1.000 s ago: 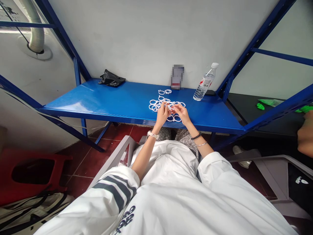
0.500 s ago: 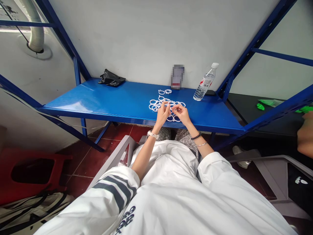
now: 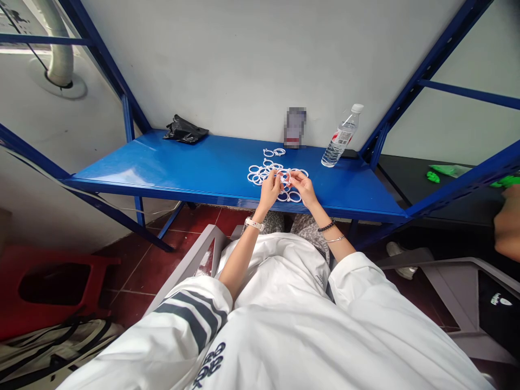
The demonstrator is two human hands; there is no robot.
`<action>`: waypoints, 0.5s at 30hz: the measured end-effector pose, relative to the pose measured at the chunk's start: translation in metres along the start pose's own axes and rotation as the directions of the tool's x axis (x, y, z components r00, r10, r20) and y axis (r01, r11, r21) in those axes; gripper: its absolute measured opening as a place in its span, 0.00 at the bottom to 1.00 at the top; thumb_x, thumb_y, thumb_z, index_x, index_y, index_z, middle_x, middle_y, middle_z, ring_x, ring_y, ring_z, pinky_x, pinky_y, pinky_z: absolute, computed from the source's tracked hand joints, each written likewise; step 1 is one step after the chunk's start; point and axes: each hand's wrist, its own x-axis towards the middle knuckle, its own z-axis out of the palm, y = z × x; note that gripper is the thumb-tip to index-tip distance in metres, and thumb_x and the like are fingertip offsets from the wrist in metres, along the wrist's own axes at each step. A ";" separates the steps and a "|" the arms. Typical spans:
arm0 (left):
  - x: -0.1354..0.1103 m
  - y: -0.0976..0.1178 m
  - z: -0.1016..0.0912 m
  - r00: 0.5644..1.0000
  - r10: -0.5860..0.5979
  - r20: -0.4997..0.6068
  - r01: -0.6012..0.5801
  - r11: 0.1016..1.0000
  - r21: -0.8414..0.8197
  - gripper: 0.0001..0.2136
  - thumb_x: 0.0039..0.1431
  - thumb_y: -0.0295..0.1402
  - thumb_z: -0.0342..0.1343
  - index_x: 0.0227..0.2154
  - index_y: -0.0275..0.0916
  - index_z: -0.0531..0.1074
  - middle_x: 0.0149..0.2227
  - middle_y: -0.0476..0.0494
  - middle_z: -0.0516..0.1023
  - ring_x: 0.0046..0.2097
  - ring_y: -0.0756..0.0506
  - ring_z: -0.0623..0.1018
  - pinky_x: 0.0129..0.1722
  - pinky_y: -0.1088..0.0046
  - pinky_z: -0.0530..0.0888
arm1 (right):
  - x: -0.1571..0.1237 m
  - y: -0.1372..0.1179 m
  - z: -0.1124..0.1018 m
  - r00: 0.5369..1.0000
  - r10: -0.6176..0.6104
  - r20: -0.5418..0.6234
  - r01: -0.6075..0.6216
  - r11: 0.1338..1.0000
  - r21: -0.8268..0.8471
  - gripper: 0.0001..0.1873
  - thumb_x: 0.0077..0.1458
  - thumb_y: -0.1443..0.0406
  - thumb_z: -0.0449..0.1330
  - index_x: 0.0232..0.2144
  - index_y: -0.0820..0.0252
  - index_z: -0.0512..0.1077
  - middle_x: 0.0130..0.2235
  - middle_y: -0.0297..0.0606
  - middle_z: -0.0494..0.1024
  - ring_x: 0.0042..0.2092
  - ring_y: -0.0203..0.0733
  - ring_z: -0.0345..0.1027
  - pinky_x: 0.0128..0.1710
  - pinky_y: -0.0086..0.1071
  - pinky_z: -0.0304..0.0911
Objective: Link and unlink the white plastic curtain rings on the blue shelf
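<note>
My left hand (image 3: 270, 189) and my right hand (image 3: 303, 188) meet over the front of the blue shelf (image 3: 182, 168). Both pinch one white plastic ring (image 3: 285, 176) between their fingertips, held just above the shelf. Under and around the hands lies a pile of several white rings (image 3: 260, 173). Two more white rings (image 3: 274, 152) lie apart, further back. A watch is on my left wrist and bracelets on my right.
A clear water bottle (image 3: 341, 136) stands at the back right of the shelf. A small box (image 3: 295, 128) leans against the wall, and a crumpled black bag (image 3: 184, 130) lies back left. A red stool (image 3: 52, 284) stands lower left. Another person's arm (image 3: 507, 227) shows at the right edge.
The hands drew slightly apart half a second ago and have come back together on the ring. The pile and the other objects have not moved.
</note>
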 end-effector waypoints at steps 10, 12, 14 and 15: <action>-0.001 0.003 0.000 0.998 -0.064 0.001 0.064 0.997 -0.034 0.22 0.68 0.55 0.45 0.44 0.40 0.66 0.21 0.52 0.71 0.21 0.50 0.70 0.24 0.75 0.66 | 0.001 0.002 0.000 0.998 -0.057 -0.006 0.057 0.998 -0.039 0.24 0.49 0.42 0.66 0.33 0.55 0.77 0.39 0.39 0.78 0.43 0.46 0.74 0.46 0.41 0.74; -0.001 0.005 -0.001 0.996 -0.090 0.008 0.090 0.995 -0.053 0.18 0.70 0.49 0.45 0.47 0.40 0.65 0.21 0.53 0.72 0.22 0.51 0.70 0.25 0.75 0.67 | 0.001 0.003 0.000 0.997 -0.074 -0.013 0.073 0.996 -0.052 0.24 0.48 0.41 0.67 0.33 0.54 0.76 0.39 0.39 0.77 0.44 0.47 0.74 0.47 0.42 0.74; -0.002 0.007 -0.002 0.995 -0.100 0.015 0.101 0.993 -0.067 0.14 0.70 0.44 0.46 0.49 0.40 0.64 0.21 0.53 0.72 0.22 0.51 0.70 0.26 0.75 0.68 | 0.002 0.005 0.000 0.996 -0.090 -0.016 0.089 0.994 -0.067 0.25 0.47 0.41 0.67 0.33 0.54 0.76 0.39 0.39 0.76 0.44 0.47 0.73 0.47 0.42 0.73; -0.002 0.008 -0.002 0.995 -0.100 0.019 0.102 0.992 -0.072 0.13 0.70 0.42 0.46 0.49 0.40 0.64 0.22 0.53 0.72 0.22 0.51 0.70 0.26 0.75 0.68 | 0.002 0.005 0.000 0.995 -0.096 -0.014 0.095 0.993 -0.073 0.25 0.47 0.41 0.67 0.33 0.54 0.76 0.39 0.39 0.76 0.44 0.47 0.73 0.47 0.42 0.73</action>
